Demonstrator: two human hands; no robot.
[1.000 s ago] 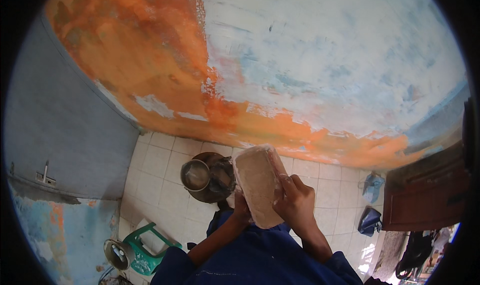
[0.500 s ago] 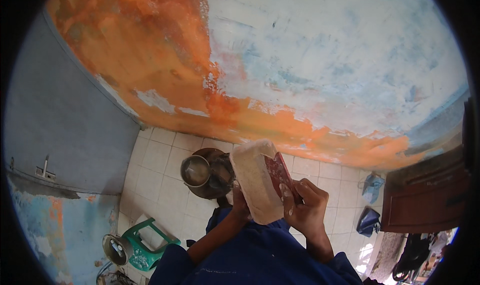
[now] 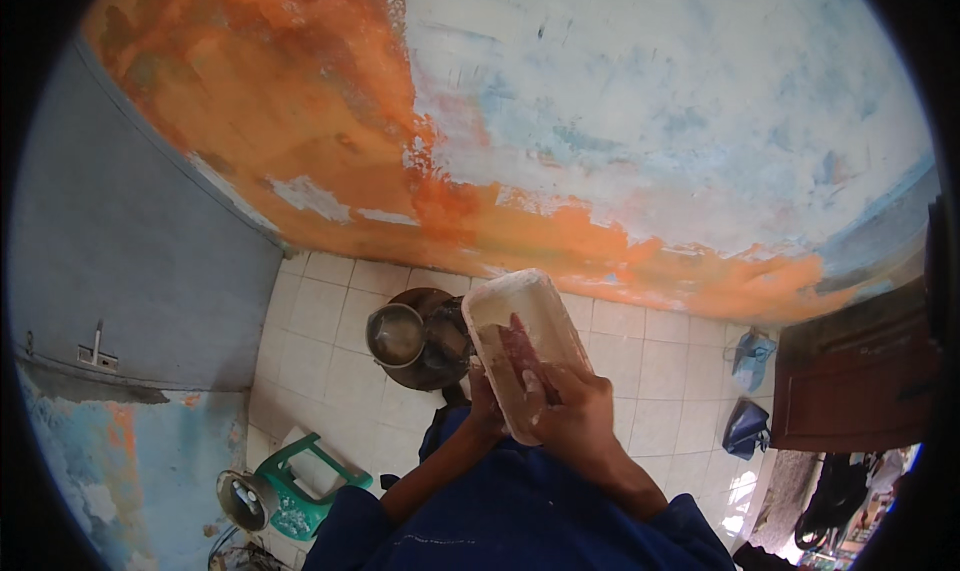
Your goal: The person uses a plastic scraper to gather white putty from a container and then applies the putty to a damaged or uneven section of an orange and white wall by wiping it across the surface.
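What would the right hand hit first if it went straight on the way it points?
Likely the tray, with the red tool in the right hand leading; the remaining depth is unclear.

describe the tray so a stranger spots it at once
Below the patchy orange and white wall, the person's left hand holds a pale tray. Unlike the round container to its left, it is oblong with rounded corners, a dark red tool inside.

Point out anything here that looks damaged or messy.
The wall ahead looks damaged: its orange coat is ragged-edged and broken by pale patches. The side wall at lower left looks blotchy and worn. The green chair near it is messy, with whitish splatters on it.
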